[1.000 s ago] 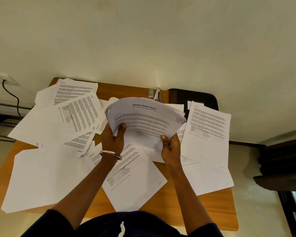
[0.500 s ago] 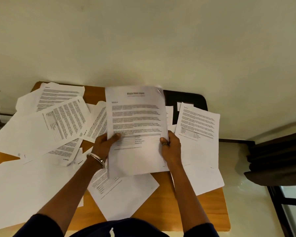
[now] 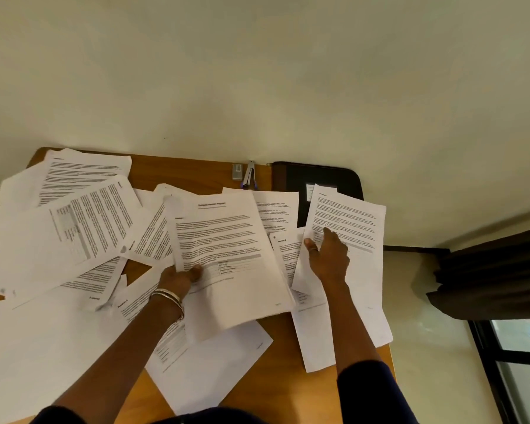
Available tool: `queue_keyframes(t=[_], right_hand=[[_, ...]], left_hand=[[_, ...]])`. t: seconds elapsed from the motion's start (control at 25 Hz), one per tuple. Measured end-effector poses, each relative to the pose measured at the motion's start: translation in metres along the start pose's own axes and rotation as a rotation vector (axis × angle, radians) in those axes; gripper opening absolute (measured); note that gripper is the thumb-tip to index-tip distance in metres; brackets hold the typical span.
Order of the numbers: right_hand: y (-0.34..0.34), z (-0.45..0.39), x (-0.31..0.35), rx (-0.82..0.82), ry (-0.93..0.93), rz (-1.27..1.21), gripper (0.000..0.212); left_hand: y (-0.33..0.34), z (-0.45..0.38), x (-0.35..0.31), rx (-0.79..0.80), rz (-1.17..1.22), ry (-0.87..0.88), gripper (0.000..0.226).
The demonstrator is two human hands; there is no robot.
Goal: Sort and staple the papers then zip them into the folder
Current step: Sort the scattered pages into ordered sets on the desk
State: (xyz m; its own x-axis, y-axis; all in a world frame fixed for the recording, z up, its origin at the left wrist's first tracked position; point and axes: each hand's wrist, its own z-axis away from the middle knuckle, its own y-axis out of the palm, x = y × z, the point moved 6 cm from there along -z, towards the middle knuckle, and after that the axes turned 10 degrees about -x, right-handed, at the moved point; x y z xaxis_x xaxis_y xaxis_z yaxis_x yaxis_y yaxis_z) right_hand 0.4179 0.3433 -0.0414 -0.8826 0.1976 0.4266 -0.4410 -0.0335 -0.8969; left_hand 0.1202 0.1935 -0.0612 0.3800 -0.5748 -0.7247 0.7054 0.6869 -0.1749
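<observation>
Stack: I see a sheaf of papers (image 3: 227, 258) with a title page on top, held above the desk (image 3: 288, 341) near its middle, lower edge sagging.
Left hand: left hand (image 3: 178, 278) pinches the sheaf at its left edge, thumb on the printed face; bangles (image 3: 169, 298) on the wrist.
Right hand: right hand (image 3: 329, 255) lies with fingers straight and spread on a single printed page (image 3: 349, 240) to the right of the sheaf, holding nothing.
Loose sheets: scattered pages (image 3: 74, 228) overlap across the left half of the desk; more lie under the sheaf.
Folder: black folder (image 3: 318, 179) at the far right corner against the wall, partly under the page.
Stapler: stapler (image 3: 249, 179) at the far edge, just left of the folder, beside a small grey box (image 3: 237, 172); I cannot tell what that is.
</observation>
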Motion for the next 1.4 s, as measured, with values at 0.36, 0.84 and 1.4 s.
queue_keyframes(t=[0.36,0.84,1.4], right_hand=[[0.055,0.093,-0.015,0.059,-0.373,0.189,0.063],[0.006,0.069,-0.067,-0.292,0.240,-0.143,0.071],[-0.031,0.063,-0.111,-0.311,0.523,-0.419,0.027]], left_hand=[[-0.034,-0.002,-0.014,-0.074,0.241,0.103,0.047],[-0.020,-0.016,0.030,0.005,0.184,-0.227,0.030],[0.021,0.016,0.024,0.212,0.192,-0.343,0.029]])
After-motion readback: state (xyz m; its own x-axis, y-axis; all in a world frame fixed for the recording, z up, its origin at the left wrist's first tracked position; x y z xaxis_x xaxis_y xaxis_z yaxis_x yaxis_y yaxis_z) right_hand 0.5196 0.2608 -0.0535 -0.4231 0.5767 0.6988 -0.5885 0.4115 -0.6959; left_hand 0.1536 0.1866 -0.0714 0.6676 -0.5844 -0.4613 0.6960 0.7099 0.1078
